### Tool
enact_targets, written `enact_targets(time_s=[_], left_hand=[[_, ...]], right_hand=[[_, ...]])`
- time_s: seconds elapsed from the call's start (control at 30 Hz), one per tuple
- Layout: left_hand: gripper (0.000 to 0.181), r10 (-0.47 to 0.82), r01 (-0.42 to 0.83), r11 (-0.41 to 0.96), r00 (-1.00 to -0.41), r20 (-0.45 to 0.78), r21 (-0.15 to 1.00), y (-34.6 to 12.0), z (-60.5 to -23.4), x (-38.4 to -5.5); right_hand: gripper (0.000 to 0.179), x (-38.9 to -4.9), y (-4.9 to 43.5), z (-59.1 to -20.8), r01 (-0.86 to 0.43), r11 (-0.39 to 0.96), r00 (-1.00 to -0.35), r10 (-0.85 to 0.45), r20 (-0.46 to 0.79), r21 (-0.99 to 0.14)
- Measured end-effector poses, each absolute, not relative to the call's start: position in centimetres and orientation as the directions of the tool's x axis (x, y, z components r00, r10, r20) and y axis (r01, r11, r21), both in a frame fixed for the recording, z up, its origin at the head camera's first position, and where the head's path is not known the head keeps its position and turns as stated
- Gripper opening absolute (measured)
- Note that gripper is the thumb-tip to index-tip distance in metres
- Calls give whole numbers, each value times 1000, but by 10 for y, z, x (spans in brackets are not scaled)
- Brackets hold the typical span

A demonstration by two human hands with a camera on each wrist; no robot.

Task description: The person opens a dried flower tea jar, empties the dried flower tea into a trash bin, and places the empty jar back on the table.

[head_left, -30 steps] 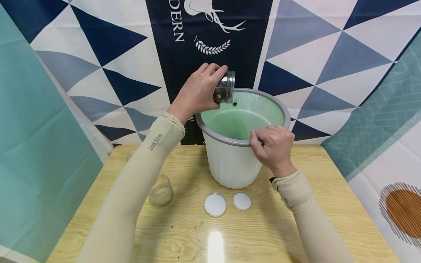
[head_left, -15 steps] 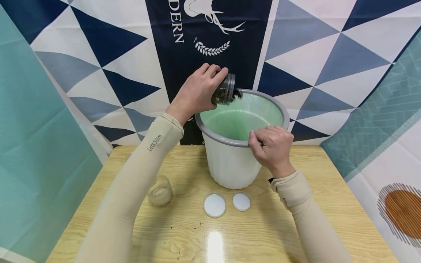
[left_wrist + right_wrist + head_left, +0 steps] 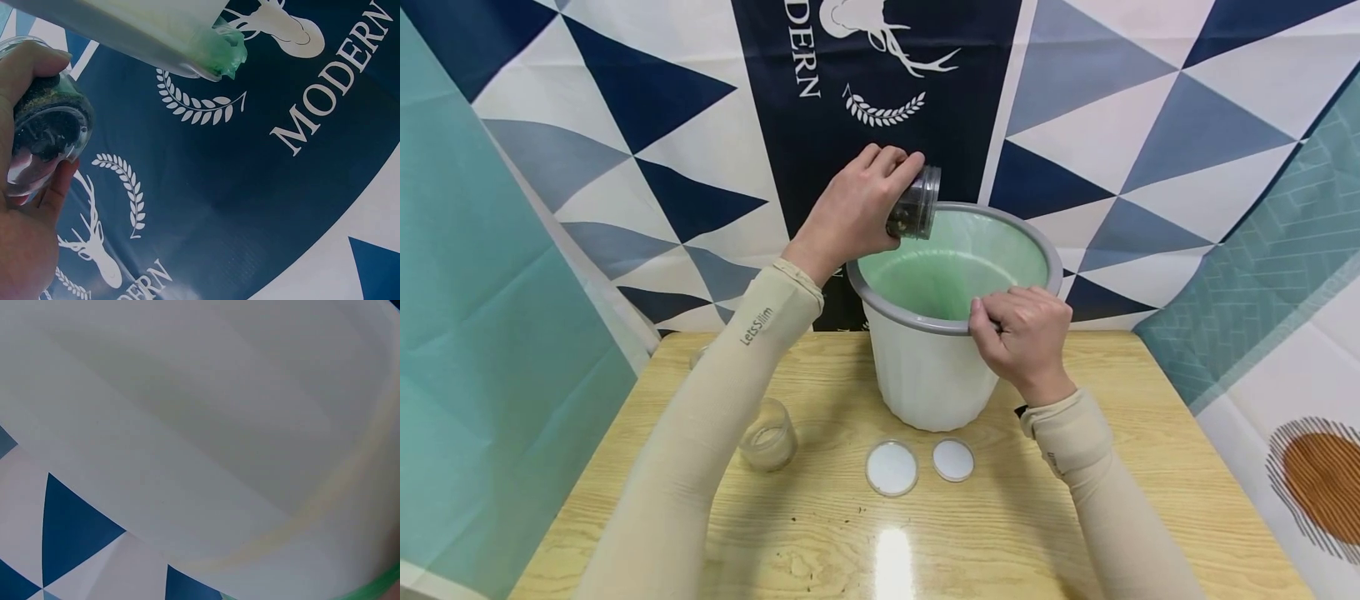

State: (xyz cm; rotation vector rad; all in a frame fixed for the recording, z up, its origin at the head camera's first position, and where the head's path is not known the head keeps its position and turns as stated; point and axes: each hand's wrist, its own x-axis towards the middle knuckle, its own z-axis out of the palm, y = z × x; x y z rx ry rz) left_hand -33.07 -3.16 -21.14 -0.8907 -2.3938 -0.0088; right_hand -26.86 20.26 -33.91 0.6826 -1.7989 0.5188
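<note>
In the head view my left hand (image 3: pixel 857 204) grips a clear jar (image 3: pixel 916 207) on its side, mouth to the right, above the back left of a white trash can (image 3: pixel 925 379). Dark loose material shows through the jar (image 3: pixel 53 125) in the left wrist view, thumb and fingers around it. A pale green liner (image 3: pixel 992 242) covers the can's inside; its bottom is hard to make out. My right hand (image 3: pixel 1024 333), fingers curled, holds the can's grey rim at the front right. The can's pale wall (image 3: pixel 156 456) fills most of the right wrist view.
Two round white lids (image 3: pixel 892 468) (image 3: pixel 953 460) lie on the wooden table (image 3: pixel 1000 533) before the can. An uncapped clear jar (image 3: pixel 769 435) stands beside the left forearm, which partly hides another clear object (image 3: pixel 697 357). Dark crumbs dot the table. A patterned cloth (image 3: pixel 700 167) hangs behind.
Dark bits were dropping from the jar's mouth in both earlier frames; none show in the air now. The jar shifted slightly left, then back right. My right hand keeps its place.
</note>
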Motion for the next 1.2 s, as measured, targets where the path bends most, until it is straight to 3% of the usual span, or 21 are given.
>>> enact_targets(time_s=[0.5,0.8,1.2], left_hand=[[84,632,606,751,-545,551,-262,-34,-212,-330],[69,669,612,720,-488,561,-328,-30,-211,-332],[70,684,617,709,-482,548,-342,-28,-211,-333]], right_hand=[[48,-269,201,-337,-672,741,-252,-218,943,-8],[48,-268,204,-337,-665,747,-251,-212,944,-9],[48,-267,204,-337,-670,742,-252,-214,944,-10]])
